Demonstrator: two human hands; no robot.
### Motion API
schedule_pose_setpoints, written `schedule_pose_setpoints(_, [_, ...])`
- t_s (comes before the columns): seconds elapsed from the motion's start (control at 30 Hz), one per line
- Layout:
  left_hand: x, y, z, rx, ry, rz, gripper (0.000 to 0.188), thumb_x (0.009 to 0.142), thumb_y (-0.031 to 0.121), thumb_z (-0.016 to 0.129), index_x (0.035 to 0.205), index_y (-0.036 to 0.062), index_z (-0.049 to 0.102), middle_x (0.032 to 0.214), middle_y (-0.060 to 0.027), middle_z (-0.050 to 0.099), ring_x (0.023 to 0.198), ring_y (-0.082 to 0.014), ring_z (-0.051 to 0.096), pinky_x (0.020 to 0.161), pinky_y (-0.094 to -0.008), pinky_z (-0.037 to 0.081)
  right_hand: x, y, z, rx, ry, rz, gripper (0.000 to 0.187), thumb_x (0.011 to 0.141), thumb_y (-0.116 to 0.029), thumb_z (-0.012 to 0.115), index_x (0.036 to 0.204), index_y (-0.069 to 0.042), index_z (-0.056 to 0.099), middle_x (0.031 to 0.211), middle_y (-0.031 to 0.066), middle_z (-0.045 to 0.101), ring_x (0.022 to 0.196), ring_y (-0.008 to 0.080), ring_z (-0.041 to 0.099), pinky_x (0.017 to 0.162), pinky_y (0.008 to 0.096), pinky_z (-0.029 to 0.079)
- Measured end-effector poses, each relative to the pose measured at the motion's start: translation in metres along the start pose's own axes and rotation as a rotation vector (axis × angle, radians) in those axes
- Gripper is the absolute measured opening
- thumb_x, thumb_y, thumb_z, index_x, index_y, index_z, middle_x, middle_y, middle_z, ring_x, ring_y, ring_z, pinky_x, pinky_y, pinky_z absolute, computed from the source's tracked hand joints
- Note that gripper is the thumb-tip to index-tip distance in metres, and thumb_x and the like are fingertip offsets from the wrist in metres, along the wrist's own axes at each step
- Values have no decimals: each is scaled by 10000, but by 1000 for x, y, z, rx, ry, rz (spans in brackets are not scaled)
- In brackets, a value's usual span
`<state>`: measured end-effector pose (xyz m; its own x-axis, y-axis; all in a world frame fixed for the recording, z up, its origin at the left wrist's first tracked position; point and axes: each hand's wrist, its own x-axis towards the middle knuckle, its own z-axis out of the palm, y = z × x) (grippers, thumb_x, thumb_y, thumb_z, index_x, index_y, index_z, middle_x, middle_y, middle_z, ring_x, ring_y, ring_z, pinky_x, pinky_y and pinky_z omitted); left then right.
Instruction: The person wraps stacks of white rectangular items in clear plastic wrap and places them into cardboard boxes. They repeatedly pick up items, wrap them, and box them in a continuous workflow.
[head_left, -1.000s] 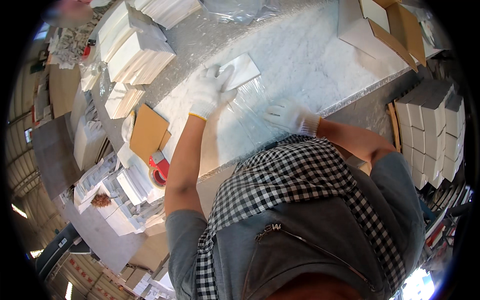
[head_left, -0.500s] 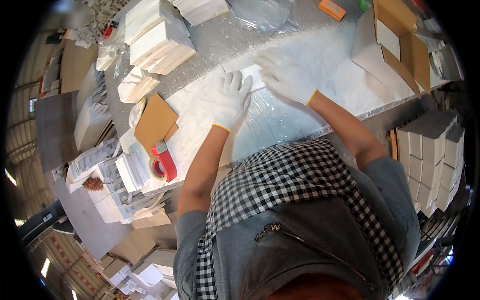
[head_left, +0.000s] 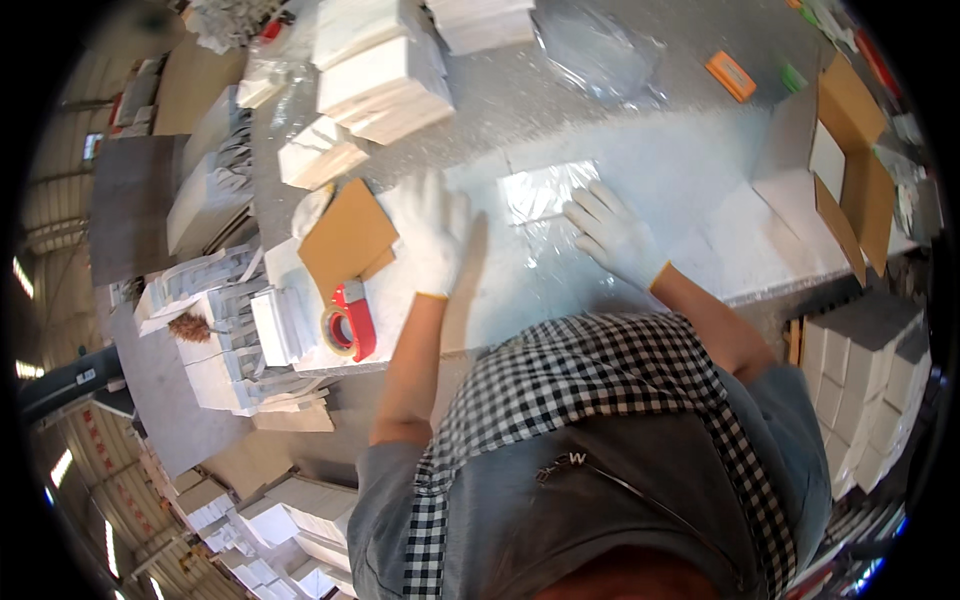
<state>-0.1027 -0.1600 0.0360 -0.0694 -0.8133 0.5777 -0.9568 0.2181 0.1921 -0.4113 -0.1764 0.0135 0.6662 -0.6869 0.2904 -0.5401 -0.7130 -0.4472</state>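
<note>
A flat white piece in clear, shiny plastic [head_left: 545,190] lies on the pale work surface in front of me, loose film spreading from its near edge. My right hand [head_left: 612,238], in a white knitted glove, rests beside its right end with fingers stretched out. My left hand [head_left: 433,225], gloved alike, is apart from the wrapped piece on its left. Its fingers point away from me, slightly blurred, and nothing shows in them. Nearest to that hand is a brown cardboard sheet [head_left: 348,238]. A red tape dispenser [head_left: 358,322] with a tape roll sits on the near left.
Stacks of white slabs [head_left: 385,90] stand at the far left. Clear plastic sheeting [head_left: 600,55] lies at the back, with an orange block [head_left: 731,76] to its right. An opened carton [head_left: 790,165] stands at the right; white boxes [head_left: 860,385] are piled below the table edge.
My left hand has moved left, off the wrapped piece. My right hand has drawn back toward me, uncovering the piece. The whole view has shifted slightly.
</note>
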Motion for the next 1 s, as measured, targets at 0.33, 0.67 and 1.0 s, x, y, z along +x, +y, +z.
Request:
schedule_pose_setpoints(0.33, [229,-138,-22,266,-495,-78,981,681,578,887,1421,35,542,1347,-265,597,1270,-429,572,1074,-521,467,4,6,9,-37,11,19,455,845,-184,698,1277,-67,617,1337,134,583,1315,376,507,1093,464,463])
schedule_pose_setpoints(0.67, [193,-213,7,136,-448,-13,1060,692,526,904,1546,89,452,1521,-309,457,1376,-476,493,1121,-501,449,-1,12,27,22,44,25,454,858,-159,688,1298,-68,618,1337,137,596,1284,388,524,1071,441,485])
schedule_pose_setpoints(1.0, [252,-202,-7,402,-805,16,998,646,496,887,1460,41,530,1319,-277,636,1177,-414,655,1011,-469,525,13,6,29,8,-26,66,518,847,-182,720,1351,-107,625,1396,102,587,1338,353,514,1110,454,470])
